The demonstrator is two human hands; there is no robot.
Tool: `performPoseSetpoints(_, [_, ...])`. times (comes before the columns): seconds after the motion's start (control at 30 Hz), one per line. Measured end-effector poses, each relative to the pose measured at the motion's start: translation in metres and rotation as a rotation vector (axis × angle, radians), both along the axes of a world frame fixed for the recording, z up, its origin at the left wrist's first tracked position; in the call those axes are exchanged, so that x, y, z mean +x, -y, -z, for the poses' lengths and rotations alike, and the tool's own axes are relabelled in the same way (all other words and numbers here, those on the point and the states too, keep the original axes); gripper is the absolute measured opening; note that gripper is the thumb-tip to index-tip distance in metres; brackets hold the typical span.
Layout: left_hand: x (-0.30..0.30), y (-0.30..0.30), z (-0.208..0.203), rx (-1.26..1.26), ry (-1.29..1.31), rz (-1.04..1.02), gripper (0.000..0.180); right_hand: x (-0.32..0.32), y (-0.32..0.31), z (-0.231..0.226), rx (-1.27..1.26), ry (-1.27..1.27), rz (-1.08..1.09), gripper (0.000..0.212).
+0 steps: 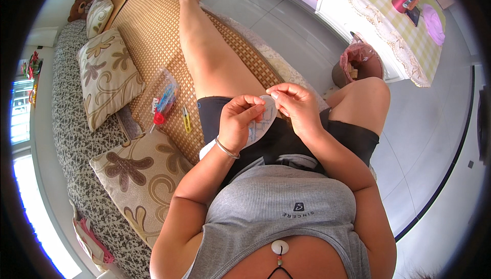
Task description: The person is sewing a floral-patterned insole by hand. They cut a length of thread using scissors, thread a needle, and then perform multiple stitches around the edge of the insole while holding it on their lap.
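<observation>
Above my lap, my left hand [240, 120] is closed, thumb against fingers, on a white insole-shaped piece [263, 124] with blue line markings. The piece hangs below the fingertips and partly behind the hand. My right hand [297, 106] is beside its upper edge, thumb and fingertips pinched together. Whatever lies in that pinch is too small to make out. A white edge shows under my left wrist; whether it belongs to the same piece is unclear. To the left on the woven mat are small yellow thread snips [186, 120] and a clear plastic bag [166, 95] with blue contents.
A red object [159, 118] sits at the bag's near end. Patterned cushions [110, 77] line the sofa's left side on the woven mat [153, 39]. At the right stand a lined waste bin [365, 56] and a table with a checked cloth [378, 3].
</observation>
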State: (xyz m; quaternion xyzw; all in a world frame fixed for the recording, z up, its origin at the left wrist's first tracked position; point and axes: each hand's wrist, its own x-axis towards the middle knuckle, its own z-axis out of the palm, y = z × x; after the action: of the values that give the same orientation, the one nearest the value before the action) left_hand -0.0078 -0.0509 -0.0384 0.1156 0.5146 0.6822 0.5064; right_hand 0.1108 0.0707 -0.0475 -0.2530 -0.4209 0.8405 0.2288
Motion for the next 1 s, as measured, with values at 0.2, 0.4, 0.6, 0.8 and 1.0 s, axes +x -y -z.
performPoseSetpoints(0.2, [0.004, -0.003, -0.007, -0.033, 0.129, 0.028, 0.008, 0.003, 0.006, -0.003, 0.136, 0.015, -0.034, 0.011])
performPoseSetpoints(0.4, [0.001, -0.001, -0.003, -0.049, 0.208, 0.045, 0.007, 0.005, 0.005, -0.003, 0.069, -0.017, -0.086, 0.012])
performPoseSetpoints(0.6, [0.002, -0.001, 0.000, -0.045, 0.172, 0.049, 0.006, 0.007, 0.003, -0.008, -0.023, -0.065, -0.136, 0.009])
performPoseSetpoints(0.8, [0.005, 0.001, 0.002, -0.056, 0.118, 0.052, 0.005, 0.005, 0.007, 0.007, -0.016, -0.063, -0.137, 0.009])
performPoseSetpoints(1.0, [0.006, 0.000, -0.007, -0.041, 0.099, 0.016, 0.008, 0.006, 0.006, -0.004, 0.019, -0.119, -0.119, 0.009])
